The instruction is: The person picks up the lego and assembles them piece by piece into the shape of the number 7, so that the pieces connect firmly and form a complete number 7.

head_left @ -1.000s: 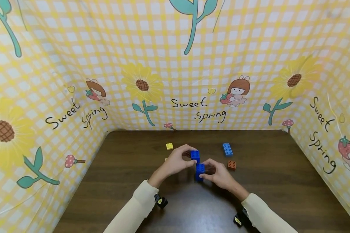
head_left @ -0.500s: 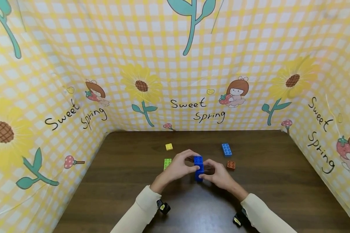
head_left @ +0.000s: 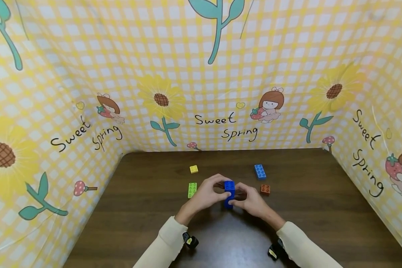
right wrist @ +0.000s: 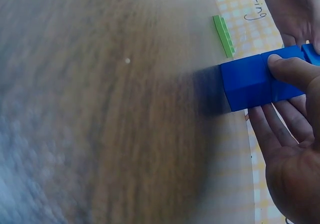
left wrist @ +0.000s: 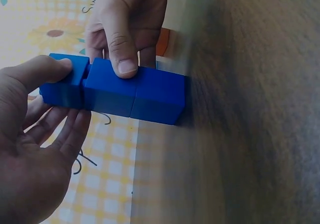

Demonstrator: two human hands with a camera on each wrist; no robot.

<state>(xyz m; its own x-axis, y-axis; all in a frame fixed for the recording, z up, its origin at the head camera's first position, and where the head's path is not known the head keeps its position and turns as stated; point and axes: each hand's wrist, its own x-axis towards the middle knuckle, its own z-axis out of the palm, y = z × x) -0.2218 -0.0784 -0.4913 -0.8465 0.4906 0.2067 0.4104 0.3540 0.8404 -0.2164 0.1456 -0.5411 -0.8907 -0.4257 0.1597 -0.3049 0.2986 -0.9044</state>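
Observation:
Near the middle of the table, my left hand [head_left: 207, 193] pinches a dark blue building brick [left wrist: 65, 81] between thumb and fingers. That brick sits at the top of a stack of two more blue bricks [left wrist: 157, 93]. A thin gap shows between it and the stack in the left wrist view, and it is slightly out of line. My right hand [head_left: 252, 201] grips the stack from the right, its thumb [right wrist: 287, 66] on the upper of the two joined bricks. The stack stands upright on the table; its lower part is partly hidden by the hands in the head view.
Left of the hands lie a light green brick [head_left: 192, 190] and, farther back, a yellow brick [head_left: 194, 169]. To the right lie a light blue brick [head_left: 259, 172] and an orange-brown brick [head_left: 265, 189]. A checked cloth [head_left: 201, 93] walls the dark wooden table [head_left: 147, 216].
My left hand has moved right and toward me, bringing its blue brick from behind the stack to above it. The green brick has come into view. The right hand stays put.

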